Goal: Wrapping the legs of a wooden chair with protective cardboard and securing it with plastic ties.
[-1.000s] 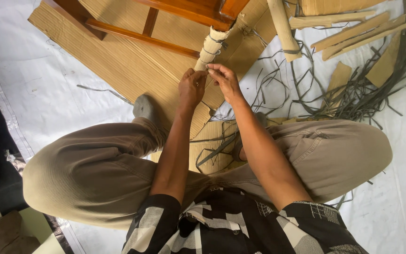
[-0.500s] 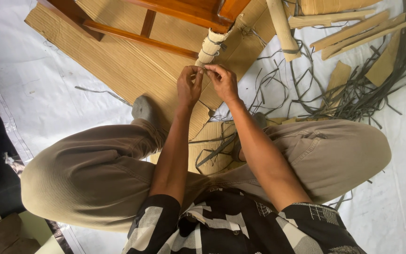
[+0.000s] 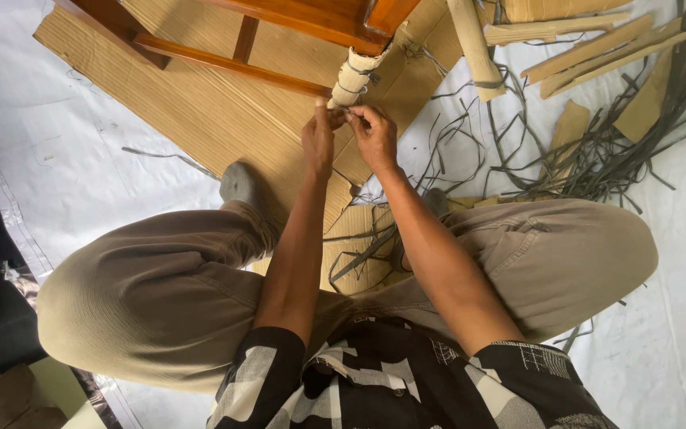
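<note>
On brown cardboard (image 3: 200,111), hands (image 3: 347,135) pinch wrapped chair leg (image 3: 352,75).

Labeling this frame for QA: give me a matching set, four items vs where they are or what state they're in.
Items:
1. wrapped chair leg
2. left hand
3. dark strips
4. cardboard sheet

Places/states:
A. scattered in a heap on the white floor cover, at right
B. lying flat under the chair
C. bound in cardboard and strapping
D. fingertips at the leg's lower end

Pairs: 1-C, 2-D, 3-A, 4-B
</note>
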